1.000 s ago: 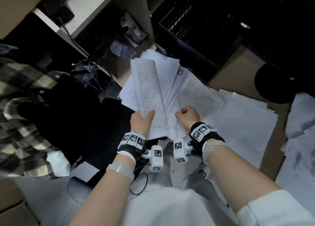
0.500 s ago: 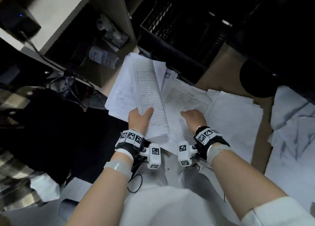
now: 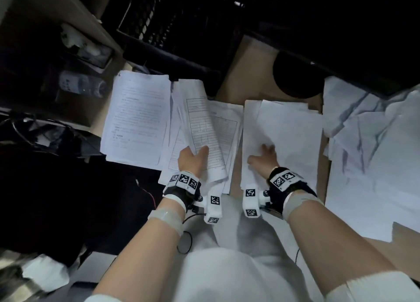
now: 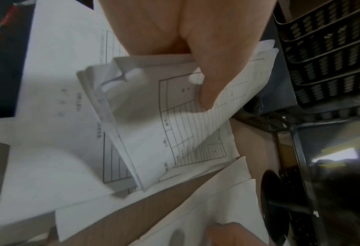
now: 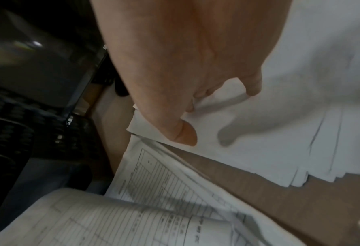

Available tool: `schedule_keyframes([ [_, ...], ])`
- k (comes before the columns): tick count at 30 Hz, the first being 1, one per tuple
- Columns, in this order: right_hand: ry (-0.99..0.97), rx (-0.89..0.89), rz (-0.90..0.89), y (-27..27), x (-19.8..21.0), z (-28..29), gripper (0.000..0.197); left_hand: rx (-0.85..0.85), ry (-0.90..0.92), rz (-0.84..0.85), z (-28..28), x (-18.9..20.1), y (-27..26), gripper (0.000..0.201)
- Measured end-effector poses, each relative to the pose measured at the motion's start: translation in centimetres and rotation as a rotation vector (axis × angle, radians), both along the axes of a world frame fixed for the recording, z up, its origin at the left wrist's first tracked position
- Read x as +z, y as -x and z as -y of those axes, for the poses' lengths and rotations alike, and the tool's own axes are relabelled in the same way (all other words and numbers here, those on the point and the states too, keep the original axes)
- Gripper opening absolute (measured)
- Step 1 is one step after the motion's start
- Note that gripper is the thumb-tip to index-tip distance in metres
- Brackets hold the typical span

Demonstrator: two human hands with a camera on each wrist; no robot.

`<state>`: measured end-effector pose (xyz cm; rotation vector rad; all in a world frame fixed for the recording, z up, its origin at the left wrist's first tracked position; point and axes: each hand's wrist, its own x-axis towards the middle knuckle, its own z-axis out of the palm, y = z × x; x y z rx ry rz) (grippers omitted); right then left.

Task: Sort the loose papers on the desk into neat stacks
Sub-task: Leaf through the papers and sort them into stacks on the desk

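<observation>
Left hand (image 3: 192, 159): thumb curled over a curved sheaf of ruled forms (image 3: 202, 128), fingers hidden beneath it; the sheaf bows up above a flat pile of forms (image 3: 227, 128) on the brown desk (image 3: 245, 83).
Right hand (image 3: 264, 158): fingers spread and lightly bent, tips resting on a blank white stack (image 3: 288, 128), gripping nothing.
Text page stack (image 3: 136, 119): flat, left of the forms, overhanging the desk edge; print too blurred to read.
Loose crumpled sheets (image 3: 375, 147): far right, cut off by the frame.
Black mesh tray (image 3: 172, 21): behind the papers, mostly lost in shadow.
Round black object (image 3: 297, 78): unidentifiable.
</observation>
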<state>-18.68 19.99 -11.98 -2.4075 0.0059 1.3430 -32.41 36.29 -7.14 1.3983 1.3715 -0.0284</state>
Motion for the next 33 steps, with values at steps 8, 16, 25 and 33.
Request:
schedule_keyframes([
  [8,-0.181,-0.069,0.007,-2.9,3.2,1.8,0.081,-0.012,-0.059,0.051,3.5,2.7,-2.0,0.028],
  [16,-0.606,-0.105,-0.232,-3.2,10.3,0.2,0.043,0.109,-0.032,0.116,6.9,5.9,-2.5,0.042],
  [25,-0.695,-0.169,-0.215,-3.8,12.2,3.4,0.022,0.137,-0.047,0.293,10.6,9.5,-2.7,0.045],
  [33,-0.651,-0.075,-0.226,-3.9,14.7,5.1,0.024,0.219,-0.081,0.268,13.2,9.3,-2.1,0.048],
])
